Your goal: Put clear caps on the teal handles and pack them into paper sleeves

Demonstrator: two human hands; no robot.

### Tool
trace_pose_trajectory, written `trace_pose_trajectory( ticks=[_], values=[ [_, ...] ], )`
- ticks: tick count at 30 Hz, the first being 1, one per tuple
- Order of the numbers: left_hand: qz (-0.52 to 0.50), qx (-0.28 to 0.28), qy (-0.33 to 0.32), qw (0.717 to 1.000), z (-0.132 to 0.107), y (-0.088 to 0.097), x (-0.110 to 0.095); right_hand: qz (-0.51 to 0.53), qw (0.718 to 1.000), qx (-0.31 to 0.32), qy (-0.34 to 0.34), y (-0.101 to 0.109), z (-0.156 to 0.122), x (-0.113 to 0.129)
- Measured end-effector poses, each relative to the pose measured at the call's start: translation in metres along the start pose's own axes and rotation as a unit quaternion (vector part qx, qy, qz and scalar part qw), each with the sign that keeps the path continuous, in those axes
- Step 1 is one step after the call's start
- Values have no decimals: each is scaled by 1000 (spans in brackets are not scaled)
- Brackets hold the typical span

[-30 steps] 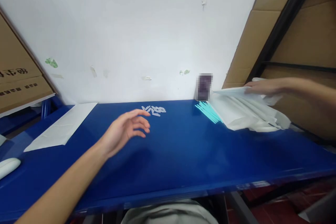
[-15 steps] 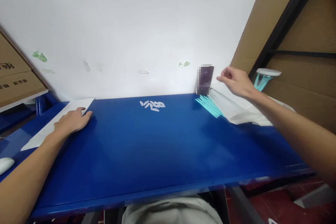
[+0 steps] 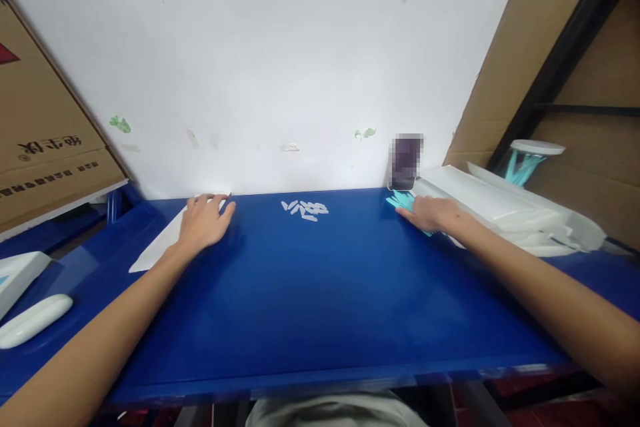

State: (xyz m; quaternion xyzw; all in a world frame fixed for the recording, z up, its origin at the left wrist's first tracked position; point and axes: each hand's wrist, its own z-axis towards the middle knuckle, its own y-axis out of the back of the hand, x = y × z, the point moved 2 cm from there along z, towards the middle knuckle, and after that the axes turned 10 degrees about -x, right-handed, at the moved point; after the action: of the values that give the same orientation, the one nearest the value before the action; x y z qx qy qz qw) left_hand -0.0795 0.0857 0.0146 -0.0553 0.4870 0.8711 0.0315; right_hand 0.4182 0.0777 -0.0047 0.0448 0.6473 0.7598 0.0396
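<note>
My left hand (image 3: 204, 223) lies palm down on a flat white sheet or bag (image 3: 157, 243), with thumb and fingers apart. On the right, my right hand (image 3: 431, 212) is down on a bunch of teal strips (image 3: 400, 200), its fingers curled over them and their tips partly hidden. Between the hands, nearer the wall, rests a small pile of pale, translucent flat pieces (image 3: 310, 209). Neither hand touches that pile.
A phone (image 3: 404, 163) leans against the white wall behind the strips. Stacked white bags (image 3: 490, 200) lie at the right, near a white-lidded container (image 3: 537, 148). At the left are a cardboard box (image 3: 55, 127) and a rounded white object (image 3: 37, 321). The blue table (image 3: 320, 300) spans the front.
My right hand has come down from the air onto the teal strips. My left hand and the white sheet beneath it have shifted right. The view has turned slightly left.
</note>
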Motion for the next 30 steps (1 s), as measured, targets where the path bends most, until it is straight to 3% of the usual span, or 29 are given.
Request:
trace_pose_trajectory(
  ticks=[6, 11, 15, 19, 24, 27, 30],
  values=[
    [-119, 12, -58, 991, 5, 9, -62, 12, 992, 24, 126, 6, -14, 32],
    [-187, 51, -136, 972, -1, -6, -96, 58, 962, 70, 259, 29, -38, 62],
    [-205, 87, -230, 947, -16, -19, -106, 124, 918, 86, 368, 39, -62, 86],
    [-210, 105, -292, 927, -28, -26, -111, 127, 901, 68, 409, 40, -68, 102],
    [-191, 124, -301, 926, -34, -23, -105, 107, 897, 12, 429, 43, -63, 107],
    [-218, 131, -312, 916, -37, -15, -98, 100, 908, -32, 405, 42, -63, 98],
    [-255, 159, -305, 904, -38, -6, -97, 112, 922, -22, 370, 37, -65, 86]
  ],
)
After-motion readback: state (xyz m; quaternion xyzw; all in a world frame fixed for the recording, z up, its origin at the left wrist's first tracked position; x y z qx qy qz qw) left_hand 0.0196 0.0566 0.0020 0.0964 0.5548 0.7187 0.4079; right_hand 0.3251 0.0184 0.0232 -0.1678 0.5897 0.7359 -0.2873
